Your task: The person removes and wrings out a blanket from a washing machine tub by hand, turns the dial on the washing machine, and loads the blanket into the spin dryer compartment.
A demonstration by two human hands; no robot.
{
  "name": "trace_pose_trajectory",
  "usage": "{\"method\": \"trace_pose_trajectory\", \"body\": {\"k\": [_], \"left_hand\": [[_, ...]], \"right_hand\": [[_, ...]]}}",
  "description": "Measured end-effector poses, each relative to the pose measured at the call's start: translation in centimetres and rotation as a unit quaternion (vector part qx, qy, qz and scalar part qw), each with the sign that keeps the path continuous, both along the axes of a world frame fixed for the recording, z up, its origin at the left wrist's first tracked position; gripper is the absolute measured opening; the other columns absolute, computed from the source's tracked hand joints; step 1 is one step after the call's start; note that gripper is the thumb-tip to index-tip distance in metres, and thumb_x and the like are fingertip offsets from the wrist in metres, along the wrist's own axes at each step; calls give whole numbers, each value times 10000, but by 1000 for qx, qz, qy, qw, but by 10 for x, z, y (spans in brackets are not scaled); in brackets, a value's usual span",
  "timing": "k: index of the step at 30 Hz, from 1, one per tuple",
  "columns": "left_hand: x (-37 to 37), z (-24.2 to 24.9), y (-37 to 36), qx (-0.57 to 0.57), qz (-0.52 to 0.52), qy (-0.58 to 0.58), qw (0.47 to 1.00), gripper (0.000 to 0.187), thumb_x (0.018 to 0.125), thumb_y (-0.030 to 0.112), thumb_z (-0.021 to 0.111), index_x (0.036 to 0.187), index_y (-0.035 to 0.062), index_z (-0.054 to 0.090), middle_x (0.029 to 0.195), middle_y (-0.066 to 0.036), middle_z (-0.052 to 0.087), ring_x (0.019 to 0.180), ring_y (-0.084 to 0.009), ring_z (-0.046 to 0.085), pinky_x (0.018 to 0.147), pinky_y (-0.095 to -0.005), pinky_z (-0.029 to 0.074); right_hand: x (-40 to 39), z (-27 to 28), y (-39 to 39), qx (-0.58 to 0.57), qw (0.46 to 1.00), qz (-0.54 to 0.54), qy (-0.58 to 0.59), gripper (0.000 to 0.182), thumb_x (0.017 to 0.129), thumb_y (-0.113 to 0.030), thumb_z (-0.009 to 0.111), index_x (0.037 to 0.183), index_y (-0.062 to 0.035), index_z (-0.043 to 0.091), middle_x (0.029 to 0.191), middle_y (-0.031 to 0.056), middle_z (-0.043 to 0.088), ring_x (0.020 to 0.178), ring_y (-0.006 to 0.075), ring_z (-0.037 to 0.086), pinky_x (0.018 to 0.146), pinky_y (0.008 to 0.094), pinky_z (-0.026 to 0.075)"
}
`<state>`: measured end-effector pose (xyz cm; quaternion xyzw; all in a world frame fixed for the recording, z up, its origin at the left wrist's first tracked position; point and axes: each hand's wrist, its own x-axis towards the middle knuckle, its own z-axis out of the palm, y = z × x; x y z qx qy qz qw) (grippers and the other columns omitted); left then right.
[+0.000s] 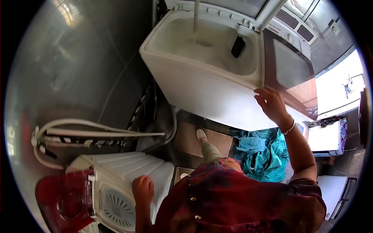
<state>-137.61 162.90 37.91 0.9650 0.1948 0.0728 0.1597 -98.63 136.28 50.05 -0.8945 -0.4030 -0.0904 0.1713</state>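
My right hand [272, 103], with a bangle at the wrist, is at the front edge of a white washing machine [194, 87], near the brown spin-side lid [289, 70]. Its fingers are bent and apart, and nothing shows in them. The wash tub [175, 37] stands with its lid raised, and a black ribbed part [238, 47] sits on its inner right wall. My left hand [143, 189] hangs low beside a second, smaller machine [120, 171] with a red lid; its fingers are curled, and their inner side is hidden.
Teal cloth [264, 155] lies heaped on the floor below the washing machine. A brown mat [186, 138] is under my foot. Pale hoses [89, 126] stretch across at the left. A pipe [196, 15] reaches down over the tub. A bright opening [338, 93] is at the right.
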Motion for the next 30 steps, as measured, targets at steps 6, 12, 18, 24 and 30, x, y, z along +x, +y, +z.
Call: {"method": "trace_pose_trajectory", "body": {"k": [6, 12, 18, 24, 30], "left_hand": [[20, 2, -1, -6, 44, 190, 981, 60, 640, 106, 555, 681, 73, 527, 688, -93, 524, 659, -299, 507, 592, -399, 393], [46, 7, -8, 30, 101, 220, 970, 113, 597, 127, 561, 545, 79, 473, 576, -83, 488, 558, -283, 492, 499, -382, 388], [42, -1, -4, 42, 119, 234, 964, 109, 585, 137, 564, 527, 96, 481, 551, -72, 486, 527, -272, 487, 491, -368, 390], [36, -8, -2, 16, 148, 183, 972, 98, 562, 85, 572, 538, 99, 477, 533, -47, 486, 506, -251, 481, 476, -350, 378], [40, -6, 0, 2, 181, 169, 969, 113, 574, 72, 558, 530, 90, 456, 517, -54, 459, 488, -252, 458, 468, -356, 367]], "right_hand": [[161, -18, 57, -234, 965, 95, -67, 140, 743, -179, 536, 734, -45, 575, 751, 107, 557, 691, 285, 556, 596, 371, 442], [254, -98, 135, -420, 880, 221, 6, 195, 732, -241, 557, 722, -50, 596, 729, 95, 574, 731, 266, 570, 627, 368, 456], [287, -185, 181, -559, 801, 185, 110, 313, 743, -329, 558, 862, -42, 596, 901, 110, 576, 850, 257, 550, 690, 357, 459], [254, -261, 200, -432, 884, -17, 179, 605, 714, -381, 580, 1152, -23, 365, 1007, 144, 521, 945, 290, 502, 739, 358, 452], [272, -322, 200, -351, 907, -73, 220, 318, 735, -196, 524, 1000, -26, 473, 912, 164, 554, 862, 298, 536, 717, 378, 449]]}}
